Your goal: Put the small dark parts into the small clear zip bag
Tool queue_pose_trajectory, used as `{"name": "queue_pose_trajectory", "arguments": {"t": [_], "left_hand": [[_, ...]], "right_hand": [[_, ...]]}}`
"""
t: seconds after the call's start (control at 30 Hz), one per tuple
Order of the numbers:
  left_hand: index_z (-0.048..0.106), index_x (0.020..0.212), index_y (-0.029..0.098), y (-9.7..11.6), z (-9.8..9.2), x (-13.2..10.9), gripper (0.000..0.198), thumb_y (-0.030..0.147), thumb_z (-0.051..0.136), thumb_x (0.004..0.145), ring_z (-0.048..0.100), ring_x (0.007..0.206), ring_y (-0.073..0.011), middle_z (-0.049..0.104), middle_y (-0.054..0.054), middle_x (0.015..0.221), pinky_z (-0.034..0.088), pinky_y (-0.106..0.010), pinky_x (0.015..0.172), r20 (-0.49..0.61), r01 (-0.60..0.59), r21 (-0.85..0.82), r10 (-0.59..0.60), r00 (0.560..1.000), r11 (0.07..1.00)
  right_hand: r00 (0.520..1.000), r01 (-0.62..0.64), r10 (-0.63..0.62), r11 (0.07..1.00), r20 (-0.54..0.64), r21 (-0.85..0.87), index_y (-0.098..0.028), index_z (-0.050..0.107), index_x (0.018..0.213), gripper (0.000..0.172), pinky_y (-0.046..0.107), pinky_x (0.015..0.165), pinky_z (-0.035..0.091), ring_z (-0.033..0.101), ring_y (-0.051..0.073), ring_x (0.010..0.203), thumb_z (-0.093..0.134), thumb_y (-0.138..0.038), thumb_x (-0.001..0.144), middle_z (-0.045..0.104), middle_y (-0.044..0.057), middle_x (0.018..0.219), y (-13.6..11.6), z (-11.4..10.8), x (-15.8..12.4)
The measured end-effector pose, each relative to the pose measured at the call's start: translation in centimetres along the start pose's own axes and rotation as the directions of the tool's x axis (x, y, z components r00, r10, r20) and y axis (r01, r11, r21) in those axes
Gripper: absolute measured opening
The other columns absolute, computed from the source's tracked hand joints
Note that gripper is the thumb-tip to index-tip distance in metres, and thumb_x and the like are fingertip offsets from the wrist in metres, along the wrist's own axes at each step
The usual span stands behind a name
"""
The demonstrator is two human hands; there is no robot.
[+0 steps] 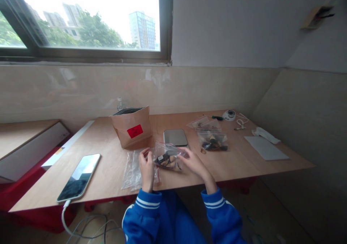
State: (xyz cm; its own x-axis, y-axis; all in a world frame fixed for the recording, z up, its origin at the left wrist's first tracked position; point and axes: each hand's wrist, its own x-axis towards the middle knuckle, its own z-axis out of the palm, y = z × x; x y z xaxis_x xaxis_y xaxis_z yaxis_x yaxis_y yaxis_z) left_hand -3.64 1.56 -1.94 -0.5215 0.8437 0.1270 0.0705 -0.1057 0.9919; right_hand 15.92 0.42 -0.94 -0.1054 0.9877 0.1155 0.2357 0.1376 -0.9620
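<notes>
Left hand [146,168] and right hand [193,161] each pinch the filled bag [168,157], grip clamped, above the bench [108,171].

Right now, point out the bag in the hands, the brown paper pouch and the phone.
bag in the hands [167,159], head view, its filled middle
brown paper pouch [132,128], head view, front face above the red label
phone [80,176], head view, screen centre

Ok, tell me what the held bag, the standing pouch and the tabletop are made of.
Held bag: thin clear plastic, glossy and crinkled, contents showing through, between left hand and right hand. Pouch: looks like matte brown kraft paper with a red label. Tabletop: light wood or wood-look laminate, faint grain.
</notes>
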Motion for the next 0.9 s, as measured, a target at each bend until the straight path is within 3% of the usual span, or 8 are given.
{"name": "queue_pose_trajectory", "arguments": {"t": [0.03, 0.1, 0.17, 0.23, 0.37, 0.53, 0.73, 0.9], "left_hand": [[0.06, 0.096, 0.017, -0.1, -0.1, 0.8, 0.021, 0.026, 0.057, 0.076, 0.056, 0.101, -0.0214, 0.062, -0.008, 0.103, 0.042, -0.035, 0.09, 0.021, 0.045, 0.006, -0.045, 0.999, 0.999], [0.062, 0.094, 0.016, 0.0, 0.0, 1.9, 0.024, 0.028, 0.062, 0.073, 0.058, 0.098, -0.0228, 0.064, -0.008, 0.1, 0.043, -0.035, 0.087, 0.166, 0.108, -0.022, -0.103, 0.981, 0.994], [0.066, 0.087, 0.015, 0.6, 0.0, 2.1, 0.026, 0.037, 0.065, 0.073, 0.06, 0.091, -0.0229, 0.067, -0.008, 0.091, 0.046, -0.033, 0.083, 0.343, 0.092, -0.07, -0.063, 0.937, 0.993], [0.068, 0.082, 0.015, 1.3, 0.0, 1.7, 0.029, 0.043, 0.065, 0.074, 0.06, 0.088, -0.0216, 0.068, -0.007, 0.086, 0.046, -0.031, 0.082, 0.435, 0.03, -0.142, 0.035, 0.9, 0.989], [0.07, 0.084, 0.015, 2.2, 0.0, -0.2, 0.03, 0.044, 0.067, 0.074, 0.061, 0.086, -0.0187, 0.069, -0.006, 0.088, 0.048, -0.028, 0.08, 0.362, -0.011, -0.282, 0.117, 0.925, 0.959], [0.068, 0.087, 0.014, 1.0, 0.6, -1.5, 0.033, 0.042, 0.072, 0.07, 0.063, 0.074, -0.0157, 0.068, -0.003, 0.079, 0.05, -0.028, 0.073, 0.205, 0.069, -0.398, 0.015, 0.979, 0.915], [0.068, 0.088, 0.014, 0.4, 1.0, -2.3, 0.033, 0.042, 0.072, 0.07, 0.062, 0.077, -0.0144, 0.068, -0.004, 0.082, 0.05, -0.027, 0.075, 0.226, 0.134, -0.409, -0.042, 0.973, 0.902], [0.068, 0.086, 0.014, 0.9, 1.6, -3.3, 0.033, 0.043, 0.071, 0.07, 0.062, 0.078, -0.0161, 0.067, -0.004, 0.08, 0.048, -0.028, 0.076, 0.229, 0.119, -0.394, -0.028, 0.973, 0.911]], "right_hand": [[0.998, 0.017, -0.016, 1.0, -0.053, 0.026, -0.02, 0.065, 0.104, 0.032, 0.035, 0.082, 0.052, 0.066, 0.021, 0.09, 0.065, -0.038, 0.078, 0.069, 0.007, 0.103, 0.3, 0.4, 0.0], [0.989, 0.049, -0.033, 0.993, -0.143, 0.111, -0.017, 0.068, 0.092, 0.027, 0.035, 0.082, 0.052, 0.066, 0.021, 0.088, 0.066, -0.039, 0.076, 0.071, 0.007, 0.094, 0.6, 0.8, 0.0], [0.981, 0.058, -0.012, 0.971, -0.193, 0.233, -0.016, 0.069, 0.087, 0.028, 0.036, 0.083, 0.052, 0.067, 0.022, 0.087, 0.069, -0.041, 0.073, 0.072, 0.007, 0.089, 0.5, 1.0, 0.0], [0.969, 0.057, 0.032, 0.935, -0.246, 0.349, -0.016, 0.07, 0.089, 0.032, 0.037, 0.083, 0.052, 0.068, 0.023, 0.086, 0.072, -0.042, 0.07, 0.073, 0.008, 0.088, 0.4, 1.0, 0.0], [0.931, 0.102, 0.092, 0.862, -0.353, 0.496, -0.017, 0.071, 0.09, 0.036, 0.037, 0.08, 0.053, 0.069, 0.022, 0.081, 0.073, -0.045, 0.069, 0.074, 0.007, 0.085, 0.2, 1.0, 0.4], [0.893, 0.139, 0.106, 0.859, -0.437, 0.493, -0.017, 0.067, 0.089, 0.038, 0.034, 0.065, 0.055, 0.07, 0.023, 0.071, 0.069, -0.05, 0.072, 0.074, 0.008, 0.087, 0.4, 1.8, 0.1], [0.826, 0.227, -0.015, 0.924, -0.563, 0.309, -0.017, 0.062, 0.086, 0.03, 0.033, 0.071, 0.054, 0.067, 0.018, 0.066, 0.063, -0.046, 0.079, 0.071, 0.004, 0.073, 0.5, 1.7, -2.0], [0.794, 0.236, -0.03, 0.935, -0.607, 0.263, -0.017, 0.062, 0.086, 0.028, 0.032, 0.068, 0.053, 0.066, 0.017, 0.065, 0.061, -0.045, 0.081, 0.07, 0.004, 0.074, 0.3, 0.9, -2.7]]}}
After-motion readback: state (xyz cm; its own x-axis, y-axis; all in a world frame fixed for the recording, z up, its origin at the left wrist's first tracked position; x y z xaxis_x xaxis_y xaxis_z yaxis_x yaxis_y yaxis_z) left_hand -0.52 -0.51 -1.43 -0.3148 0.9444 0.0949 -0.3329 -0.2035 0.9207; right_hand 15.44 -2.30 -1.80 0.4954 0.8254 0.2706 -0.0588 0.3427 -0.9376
